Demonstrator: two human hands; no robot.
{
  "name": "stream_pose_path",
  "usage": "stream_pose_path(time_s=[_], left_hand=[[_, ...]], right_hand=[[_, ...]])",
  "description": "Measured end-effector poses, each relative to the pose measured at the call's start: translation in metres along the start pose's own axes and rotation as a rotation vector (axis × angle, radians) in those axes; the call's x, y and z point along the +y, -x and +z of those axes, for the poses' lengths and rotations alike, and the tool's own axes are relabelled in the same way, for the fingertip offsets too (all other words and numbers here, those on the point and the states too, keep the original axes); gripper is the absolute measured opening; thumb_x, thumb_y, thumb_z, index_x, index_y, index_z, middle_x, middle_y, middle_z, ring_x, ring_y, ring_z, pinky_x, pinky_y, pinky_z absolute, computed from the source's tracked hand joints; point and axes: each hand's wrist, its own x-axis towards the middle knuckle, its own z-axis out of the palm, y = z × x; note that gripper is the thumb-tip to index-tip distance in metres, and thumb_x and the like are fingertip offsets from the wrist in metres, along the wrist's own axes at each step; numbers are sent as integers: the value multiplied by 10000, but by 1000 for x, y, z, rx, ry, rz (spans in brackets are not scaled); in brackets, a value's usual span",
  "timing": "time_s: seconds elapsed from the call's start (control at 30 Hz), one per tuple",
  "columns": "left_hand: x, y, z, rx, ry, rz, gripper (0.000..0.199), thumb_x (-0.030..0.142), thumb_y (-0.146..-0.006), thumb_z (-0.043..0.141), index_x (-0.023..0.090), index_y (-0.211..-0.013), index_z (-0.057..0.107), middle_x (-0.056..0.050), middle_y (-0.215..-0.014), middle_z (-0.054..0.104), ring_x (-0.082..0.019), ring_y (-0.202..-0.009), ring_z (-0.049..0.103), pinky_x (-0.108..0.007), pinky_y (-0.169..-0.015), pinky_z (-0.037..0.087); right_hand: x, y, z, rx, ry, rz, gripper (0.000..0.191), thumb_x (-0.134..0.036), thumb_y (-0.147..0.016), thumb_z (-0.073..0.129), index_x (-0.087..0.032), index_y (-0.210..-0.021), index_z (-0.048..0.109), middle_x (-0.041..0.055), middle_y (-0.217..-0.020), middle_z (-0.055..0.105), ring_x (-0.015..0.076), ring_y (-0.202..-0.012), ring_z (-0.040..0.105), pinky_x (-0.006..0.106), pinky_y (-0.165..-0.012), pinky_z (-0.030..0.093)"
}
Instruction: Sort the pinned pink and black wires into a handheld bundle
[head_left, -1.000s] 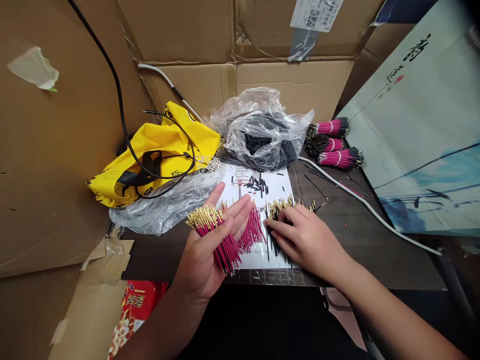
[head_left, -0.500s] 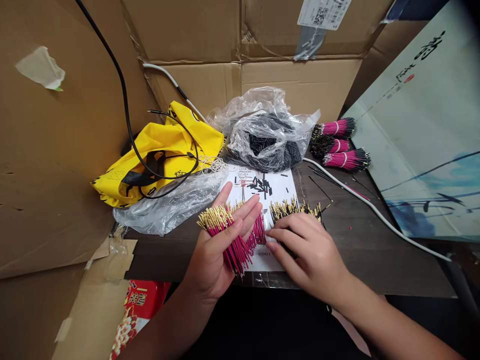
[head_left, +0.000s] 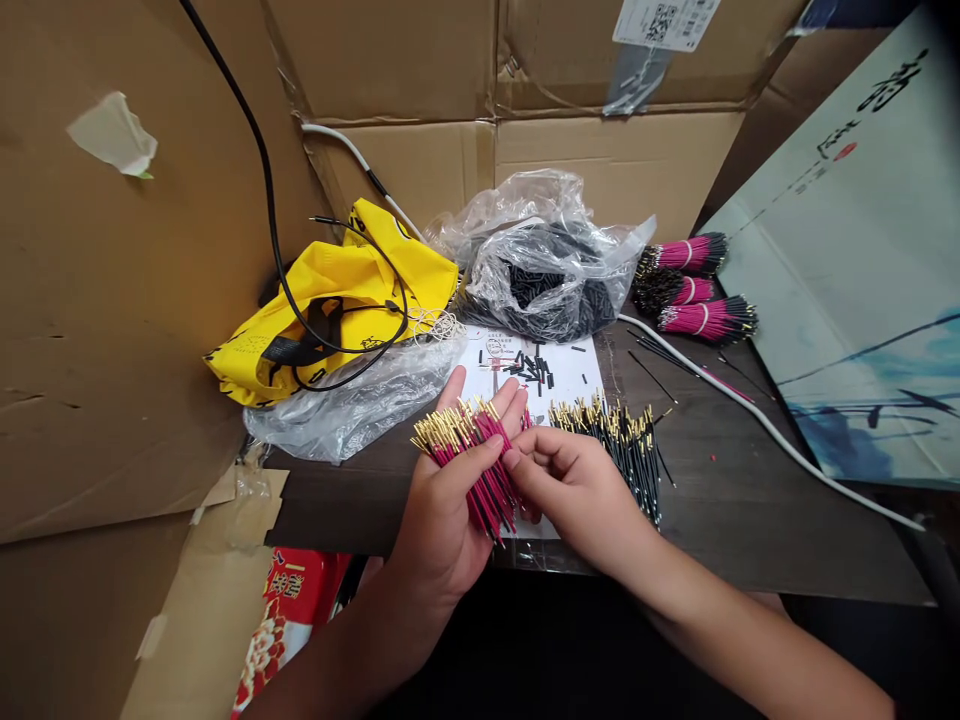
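Observation:
My left hand [head_left: 450, 510] holds a loose bundle of pink wires with gold tips [head_left: 487, 480], the thumb across its front. Against the right side of that bundle, my right hand [head_left: 574, 480] pinches pink wires between thumb and forefinger. Black wires with gold tips [head_left: 637, 460] lie on the table just beyond my right hand. Short black tubes [head_left: 534, 370] are scattered on a white printed sheet [head_left: 589, 375] behind both hands.
A clear plastic bag of black tubes [head_left: 555, 285] stands at the back. Tied pink-and-black bundles [head_left: 705, 318] lie on its right, beside a white cable [head_left: 772, 415]. At the left are a yellow bag [head_left: 300, 290], a black cable [head_left: 262, 160] and clear plastic [head_left: 337, 420].
My right hand has moved left from the black wires to the pink bundle in my left hand. More of the black wires now shows. The whole view has shifted slightly.

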Motion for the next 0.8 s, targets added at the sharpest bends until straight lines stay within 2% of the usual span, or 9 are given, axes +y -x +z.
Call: stream_pose_path(time_s=[0.17,0.3,0.53,0.7,0.8], left_hand=[[-1,0,-2,46,-14,-6,961,90,-898,614,401,-1599,35,-65,-1493,528,-261,-1368,511,-474,-1196,364],[-4,0,-1,68,-8,7,956,76,-893,625,377,-1604,61,-86,-1462,560,-260,-1369,511,-476,-1205,350],[-6,2,-3,67,-55,41,876,78,-886,647,387,-1581,212,-76,-1409,611,-259,-1405,466,-476,-1212,336],[-5,5,-6,68,-41,3,838,95,-883,667,370,-1567,269,-89,-1344,657,-277,-1340,543,-494,-1174,395],[-3,6,-10,124,-52,7,848,84,-860,685,343,-1565,290,-90,-1258,704,-280,-1274,603,-503,-1149,429]], right_hand=[[4,-1,2,36,-109,45,293,-448,-902,631,-170,-810,608,-35,-605,560,83,-508,510,240,-497,428],[4,0,2,27,-107,41,287,-432,-902,638,-165,-800,611,-39,-580,551,79,-499,497,231,-483,402],[4,-1,-6,-51,60,79,263,-410,-897,637,-155,-834,636,-30,-610,554,84,-522,497,229,-486,375],[6,2,-3,-4,180,23,239,-353,-894,615,-148,-772,626,-14,-622,566,85,-529,503,233,-494,383],[6,4,-2,20,198,36,225,-342,-874,617,-150,-759,629,-4,-612,590,97,-520,531,238,-488,388]])
